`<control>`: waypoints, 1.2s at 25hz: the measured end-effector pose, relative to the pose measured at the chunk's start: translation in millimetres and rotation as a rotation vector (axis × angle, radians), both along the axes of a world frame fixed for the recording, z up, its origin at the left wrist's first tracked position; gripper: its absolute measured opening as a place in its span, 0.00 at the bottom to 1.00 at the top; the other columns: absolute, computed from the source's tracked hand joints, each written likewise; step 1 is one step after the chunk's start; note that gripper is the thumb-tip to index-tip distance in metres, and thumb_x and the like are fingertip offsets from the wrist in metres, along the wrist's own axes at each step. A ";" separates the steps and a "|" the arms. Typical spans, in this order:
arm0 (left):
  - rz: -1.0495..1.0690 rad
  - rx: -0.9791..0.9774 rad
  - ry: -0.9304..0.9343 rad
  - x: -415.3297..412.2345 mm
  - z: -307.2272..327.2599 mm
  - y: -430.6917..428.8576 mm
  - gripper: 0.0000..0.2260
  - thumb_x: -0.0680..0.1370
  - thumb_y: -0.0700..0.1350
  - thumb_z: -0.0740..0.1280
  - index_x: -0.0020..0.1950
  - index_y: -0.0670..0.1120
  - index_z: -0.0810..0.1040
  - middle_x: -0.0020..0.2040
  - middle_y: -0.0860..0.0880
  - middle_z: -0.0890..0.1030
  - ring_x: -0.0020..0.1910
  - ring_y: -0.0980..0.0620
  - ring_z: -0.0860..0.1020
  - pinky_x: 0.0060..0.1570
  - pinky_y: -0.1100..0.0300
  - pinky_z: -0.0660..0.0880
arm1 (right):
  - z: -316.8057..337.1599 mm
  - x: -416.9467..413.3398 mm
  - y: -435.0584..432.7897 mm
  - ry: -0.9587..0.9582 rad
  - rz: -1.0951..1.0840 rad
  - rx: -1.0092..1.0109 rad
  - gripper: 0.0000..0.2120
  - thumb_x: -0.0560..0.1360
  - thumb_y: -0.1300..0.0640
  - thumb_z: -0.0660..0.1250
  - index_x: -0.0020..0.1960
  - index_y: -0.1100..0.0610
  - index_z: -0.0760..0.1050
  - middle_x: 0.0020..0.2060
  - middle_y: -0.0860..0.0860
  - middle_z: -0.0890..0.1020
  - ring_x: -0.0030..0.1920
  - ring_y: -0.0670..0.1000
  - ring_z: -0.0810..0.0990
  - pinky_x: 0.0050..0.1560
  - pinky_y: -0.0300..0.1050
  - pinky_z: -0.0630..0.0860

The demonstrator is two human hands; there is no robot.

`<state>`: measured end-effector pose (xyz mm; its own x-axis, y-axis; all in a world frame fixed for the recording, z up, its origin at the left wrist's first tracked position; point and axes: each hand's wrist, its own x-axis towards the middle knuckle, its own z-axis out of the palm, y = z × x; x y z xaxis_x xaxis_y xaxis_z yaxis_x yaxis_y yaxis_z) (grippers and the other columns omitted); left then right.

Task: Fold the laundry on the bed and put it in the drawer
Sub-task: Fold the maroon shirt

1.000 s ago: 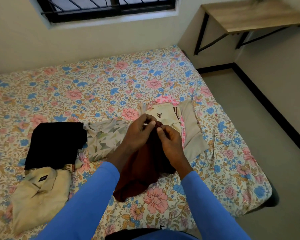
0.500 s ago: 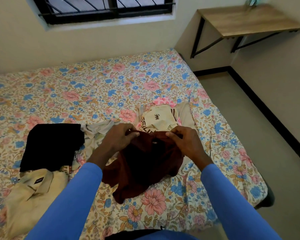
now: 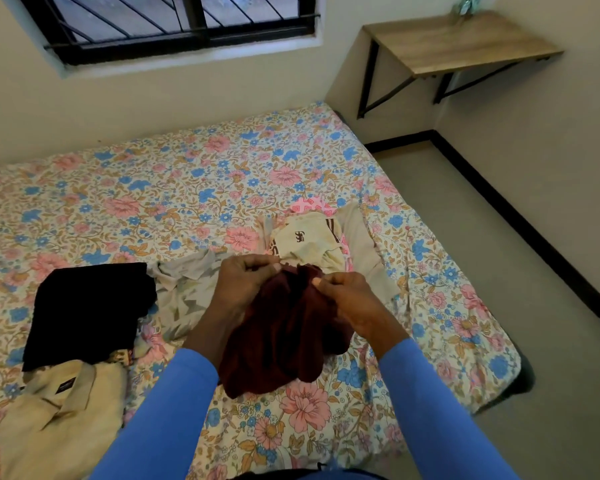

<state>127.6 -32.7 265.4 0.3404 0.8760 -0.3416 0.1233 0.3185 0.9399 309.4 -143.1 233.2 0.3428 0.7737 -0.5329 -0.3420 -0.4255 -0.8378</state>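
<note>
A home bedroom — a bed [image 3: 187, 188] in a floral sheet spreads beneath the left grip [image 3: 246, 282] and right grip [image 3: 347, 299], folded clothes [image 3: 87, 306] lie left of them, a barred window [image 3: 174, 26] beyond, a wall-mounted wooden shelf [image 3: 465, 43] far right.

— What do we hold?
— We pinch the top edge of the maroon garment [image 3: 278, 341] with our left hand [image 3: 243, 285] and right hand [image 3: 347, 299]; its lower part lies on the floral bed [image 3: 187, 188].
— And at our left?
— A folded black garment [image 3: 87, 310], with a cream shirt [image 3: 59, 410] nearer to us.
</note>
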 end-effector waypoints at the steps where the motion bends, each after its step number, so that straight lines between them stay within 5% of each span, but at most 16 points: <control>1: -0.007 -0.004 -0.018 -1.2 -7.0 -10.3 0.07 0.75 0.33 0.76 0.51 0.40 0.87 0.47 0.38 0.87 0.51 0.37 0.86 0.58 0.47 0.82 | -3.1 -16.4 -6.3 0.108 -0.053 0.020 0.03 0.79 0.63 0.73 0.47 0.61 0.84 0.39 0.57 0.84 0.44 0.57 0.82 0.55 0.55 0.80; 5: -0.034 0.084 0.019 -18.0 -18.6 -46.3 0.07 0.74 0.38 0.79 0.48 0.47 0.86 0.43 0.44 0.87 0.44 0.46 0.86 0.50 0.48 0.82 | -10.3 -66.8 -25.9 0.393 -0.232 0.138 0.09 0.78 0.68 0.71 0.58 0.68 0.81 0.46 0.59 0.86 0.46 0.54 0.85 0.50 0.46 0.84; 12: -0.269 0.460 0.255 -57.6 -18.8 -80.4 0.07 0.79 0.43 0.74 0.54 0.52 0.88 0.49 0.58 0.87 0.50 0.62 0.84 0.51 0.62 0.81 | -21.4 -109.5 -50.7 0.197 -0.283 0.035 0.06 0.78 0.63 0.73 0.54 0.63 0.84 0.51 0.62 0.87 0.56 0.59 0.86 0.52 0.48 0.83; 16: -0.271 0.625 0.378 -72.0 -20.0 -96.6 0.02 0.77 0.46 0.76 0.48 0.52 0.86 0.41 0.60 0.84 0.41 0.64 0.82 0.40 0.67 0.78 | -19.9 -132.8 -63.2 0.137 -0.367 -0.001 0.08 0.78 0.64 0.73 0.56 0.63 0.83 0.51 0.61 0.87 0.56 0.60 0.86 0.50 0.45 0.83; 24: -0.368 0.450 0.240 -83.8 -22.0 -90.3 0.03 0.77 0.45 0.76 0.46 0.53 0.86 0.42 0.57 0.86 0.43 0.60 0.84 0.43 0.59 0.81 | 0.1 -147.9 -72.8 0.018 -0.425 0.007 0.08 0.78 0.65 0.73 0.57 0.62 0.84 0.50 0.58 0.87 0.53 0.57 0.87 0.49 0.44 0.84; 30: -0.161 0.287 0.231 -75.6 -25.9 -101.9 0.03 0.76 0.45 0.77 0.45 0.53 0.86 0.41 0.56 0.86 0.41 0.62 0.84 0.43 0.60 0.81 | 5.1 -156.1 -73.4 -0.435 -0.327 -0.050 0.06 0.77 0.60 0.75 0.52 0.52 0.87 0.45 0.48 0.88 0.47 0.47 0.87 0.54 0.51 0.85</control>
